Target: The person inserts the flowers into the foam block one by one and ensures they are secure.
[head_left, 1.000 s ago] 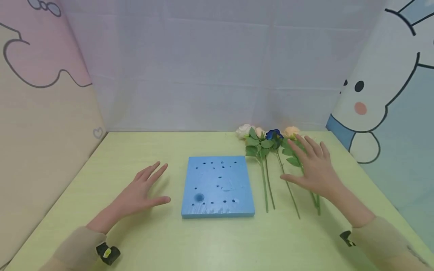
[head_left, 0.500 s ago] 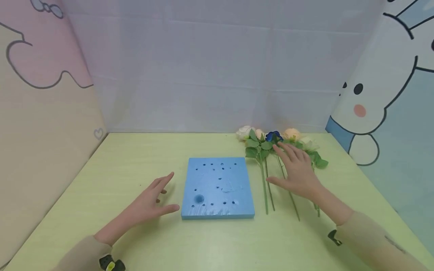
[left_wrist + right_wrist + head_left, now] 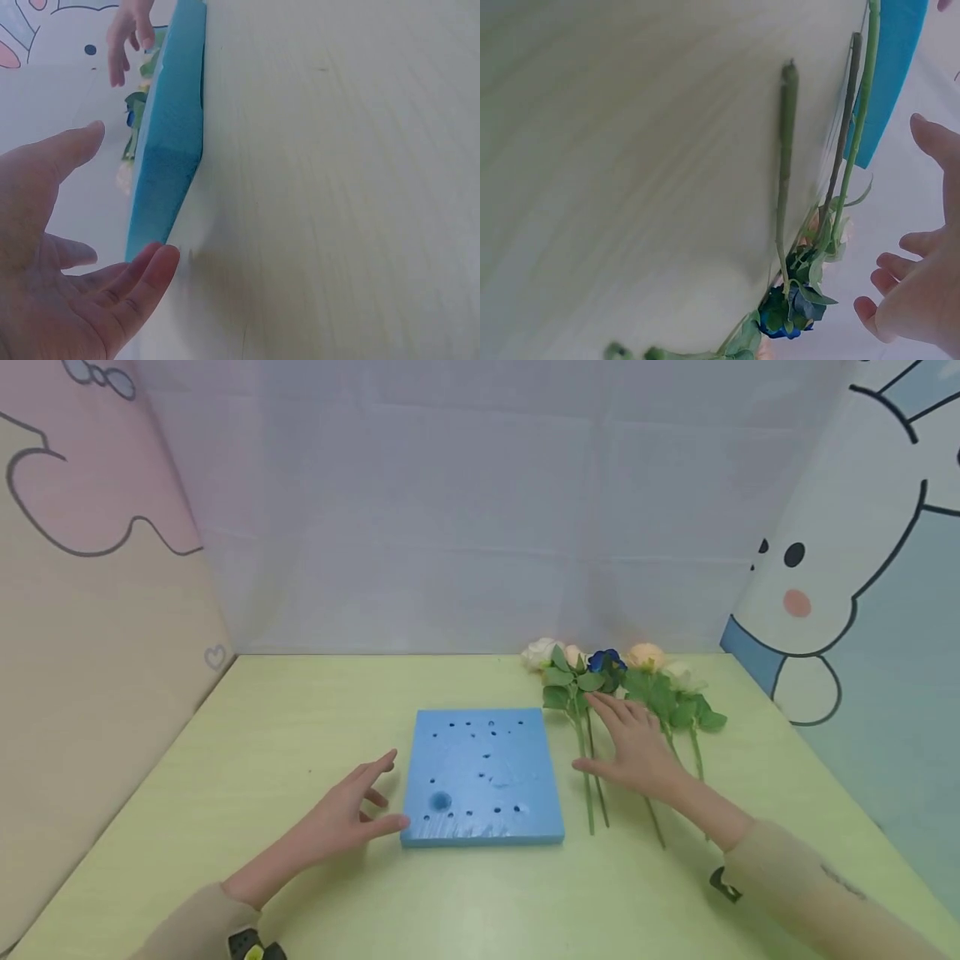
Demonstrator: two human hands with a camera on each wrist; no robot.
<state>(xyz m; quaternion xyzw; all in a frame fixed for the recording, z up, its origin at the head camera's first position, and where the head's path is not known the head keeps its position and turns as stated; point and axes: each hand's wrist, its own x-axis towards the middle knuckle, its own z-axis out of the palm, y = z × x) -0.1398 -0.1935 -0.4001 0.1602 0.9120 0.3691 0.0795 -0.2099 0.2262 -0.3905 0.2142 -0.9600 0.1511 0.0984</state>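
Note:
A square blue foam block with several small holes and one wide dent lies flat mid-table. My left hand is beside its left edge, fingers spread; the thumb tip appears close to the front left corner, and contact is uncertain. In the left wrist view, that hand's fingertips reach towards the block's side. My right hand hovers over the flower stems right of the block, holding nothing. Beyond it lie a white rose, a blue rose and a peach rose.
A paler rose with green leaves lies at the far right of the row. The stems point towards the table's front. A white cloth hangs behind the pale yellow table. Cartoon-printed panels flank both sides.
The right hand has moved left from the rightmost flowers to the stems nearer the block. My left hand has moved right, closer to the block's left edge. Block and flowers have stayed put.

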